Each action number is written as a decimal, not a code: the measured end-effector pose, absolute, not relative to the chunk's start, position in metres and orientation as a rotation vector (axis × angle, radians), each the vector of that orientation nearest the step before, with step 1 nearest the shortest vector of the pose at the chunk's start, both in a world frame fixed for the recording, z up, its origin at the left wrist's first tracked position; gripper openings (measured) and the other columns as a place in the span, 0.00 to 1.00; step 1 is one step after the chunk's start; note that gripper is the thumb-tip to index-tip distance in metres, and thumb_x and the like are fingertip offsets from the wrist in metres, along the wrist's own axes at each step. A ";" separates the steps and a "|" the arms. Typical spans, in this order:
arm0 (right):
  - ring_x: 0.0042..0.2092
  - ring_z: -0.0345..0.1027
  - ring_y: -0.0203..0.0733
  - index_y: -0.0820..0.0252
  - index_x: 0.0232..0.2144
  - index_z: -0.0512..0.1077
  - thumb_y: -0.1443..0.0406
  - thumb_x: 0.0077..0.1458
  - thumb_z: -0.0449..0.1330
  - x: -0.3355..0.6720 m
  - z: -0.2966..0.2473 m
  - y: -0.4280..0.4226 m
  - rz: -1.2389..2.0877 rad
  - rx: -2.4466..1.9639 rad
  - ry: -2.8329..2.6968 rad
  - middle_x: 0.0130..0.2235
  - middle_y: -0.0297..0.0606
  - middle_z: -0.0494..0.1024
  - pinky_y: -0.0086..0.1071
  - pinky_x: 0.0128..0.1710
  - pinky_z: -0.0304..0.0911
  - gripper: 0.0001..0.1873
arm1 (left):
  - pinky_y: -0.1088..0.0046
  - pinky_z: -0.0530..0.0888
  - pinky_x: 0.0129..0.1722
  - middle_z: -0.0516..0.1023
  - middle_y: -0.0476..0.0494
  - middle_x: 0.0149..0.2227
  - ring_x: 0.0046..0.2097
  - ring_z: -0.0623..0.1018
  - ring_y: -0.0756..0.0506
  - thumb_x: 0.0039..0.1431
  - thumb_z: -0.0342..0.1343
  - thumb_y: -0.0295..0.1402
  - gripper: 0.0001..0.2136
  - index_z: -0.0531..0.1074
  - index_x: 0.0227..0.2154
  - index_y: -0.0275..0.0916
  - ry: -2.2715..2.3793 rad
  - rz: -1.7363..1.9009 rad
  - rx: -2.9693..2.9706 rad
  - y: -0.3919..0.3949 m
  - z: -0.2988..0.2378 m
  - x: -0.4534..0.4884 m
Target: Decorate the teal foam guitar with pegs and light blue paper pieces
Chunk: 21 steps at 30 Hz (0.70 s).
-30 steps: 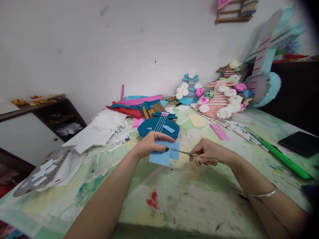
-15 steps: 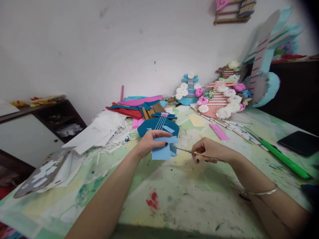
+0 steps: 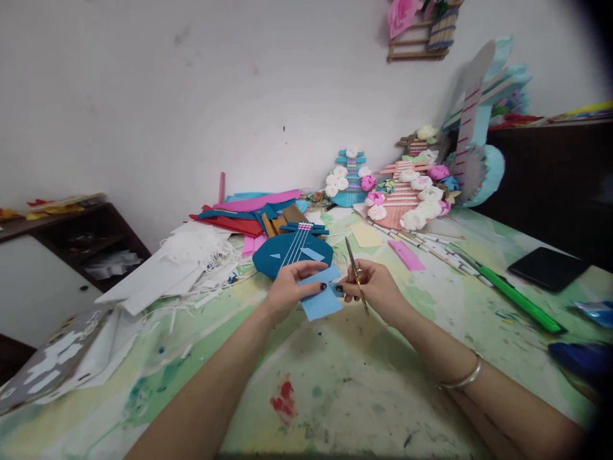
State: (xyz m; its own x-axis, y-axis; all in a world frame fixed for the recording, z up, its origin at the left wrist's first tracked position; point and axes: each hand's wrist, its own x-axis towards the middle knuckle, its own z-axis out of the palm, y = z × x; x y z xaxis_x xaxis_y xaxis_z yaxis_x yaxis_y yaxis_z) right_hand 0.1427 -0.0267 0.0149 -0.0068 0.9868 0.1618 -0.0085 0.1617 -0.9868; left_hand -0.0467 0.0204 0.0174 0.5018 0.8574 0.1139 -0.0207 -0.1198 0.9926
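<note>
My left hand pinches a piece of light blue paper above the paint-stained table. My right hand holds small gold scissors, their blades pointing up and away, and its fingertips touch the right edge of the blue paper. Just behind my hands lies a dark teal paper guitar with white strings.
A heap of coloured paper strips and white paper scraps lies at the left. Paper guitars with paper flowers lean on the wall. A green stick, a black tablet and a pink strip lie on the right.
The scissors have swung from lying level, blades at the paper, to pointing upward. My right hand has moved left to touch the blue paper. The view has shifted slightly.
</note>
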 end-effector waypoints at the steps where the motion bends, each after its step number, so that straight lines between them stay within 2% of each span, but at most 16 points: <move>1: 0.20 0.69 0.34 0.60 0.21 0.63 0.62 0.31 0.71 0.144 0.016 -0.027 1.080 -1.097 -1.269 0.21 0.31 0.75 0.26 0.21 0.60 0.20 | 0.74 0.73 0.32 0.79 0.39 0.40 0.37 0.78 0.44 0.43 0.66 0.32 0.20 0.75 0.42 0.36 0.779 0.894 1.526 0.020 0.018 -0.047; 4: 0.18 0.67 0.33 0.60 0.21 0.64 0.64 0.29 0.72 0.153 0.022 -0.025 1.036 -1.133 -1.191 0.19 0.30 0.74 0.26 0.20 0.60 0.20 | 0.70 0.74 0.36 0.78 0.38 0.43 0.42 0.77 0.41 0.44 0.64 0.33 0.19 0.75 0.42 0.36 0.868 0.991 1.604 0.021 0.021 -0.048; 8: 0.20 0.70 0.34 0.61 0.20 0.64 0.64 0.29 0.72 0.163 0.028 -0.022 1.038 -1.060 -1.011 0.19 0.31 0.74 0.25 0.21 0.62 0.19 | 0.61 0.71 0.49 0.76 0.36 0.48 0.50 0.74 0.38 0.48 0.62 0.35 0.17 0.75 0.43 0.36 0.943 1.031 1.828 0.021 0.016 -0.040; 13: 0.25 0.75 0.39 0.61 0.22 0.65 0.63 0.30 0.72 0.156 0.029 -0.026 1.141 -0.972 -0.931 0.20 0.32 0.75 0.27 0.26 0.69 0.20 | 0.61 0.68 0.53 0.62 0.34 0.61 0.58 0.68 0.37 0.50 0.60 0.40 0.22 0.72 0.49 0.37 0.634 0.936 1.819 0.012 -0.001 -0.021; 15: 0.24 0.75 0.38 0.61 0.23 0.65 0.63 0.30 0.72 0.147 0.027 -0.030 1.148 -0.968 -0.925 0.20 0.31 0.75 0.26 0.25 0.69 0.20 | 0.62 0.69 0.52 0.67 0.33 0.57 0.55 0.70 0.38 0.51 0.60 0.41 0.21 0.72 0.47 0.36 0.645 1.015 1.739 0.009 -0.001 -0.017; 18: 0.23 0.73 0.36 0.61 0.23 0.65 0.62 0.31 0.72 0.134 0.024 -0.035 1.183 -0.967 -0.937 0.19 0.30 0.74 0.24 0.23 0.67 0.20 | 0.67 0.74 0.44 0.80 0.37 0.40 0.42 0.78 0.42 0.50 0.61 0.40 0.16 0.76 0.38 0.34 0.723 1.107 1.632 0.005 0.006 -0.019; 21: 0.22 0.72 0.36 0.60 0.23 0.64 0.60 0.34 0.71 0.127 0.022 -0.039 1.217 -0.966 -1.008 0.19 0.30 0.74 0.25 0.22 0.66 0.20 | 0.71 0.75 0.33 0.80 0.42 0.28 0.30 0.79 0.46 0.46 0.64 0.39 0.12 0.77 0.28 0.33 0.778 1.113 1.534 0.003 0.015 -0.023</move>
State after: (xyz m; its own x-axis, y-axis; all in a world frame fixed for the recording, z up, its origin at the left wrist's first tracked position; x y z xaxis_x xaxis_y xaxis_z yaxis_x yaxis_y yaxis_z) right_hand 0.1265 -0.0387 0.0219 0.0696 0.9939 0.0853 -0.2685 0.1010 -0.9580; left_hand -0.0231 0.0025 0.0151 0.3582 0.8977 0.2567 -0.0673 -0.2494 0.9661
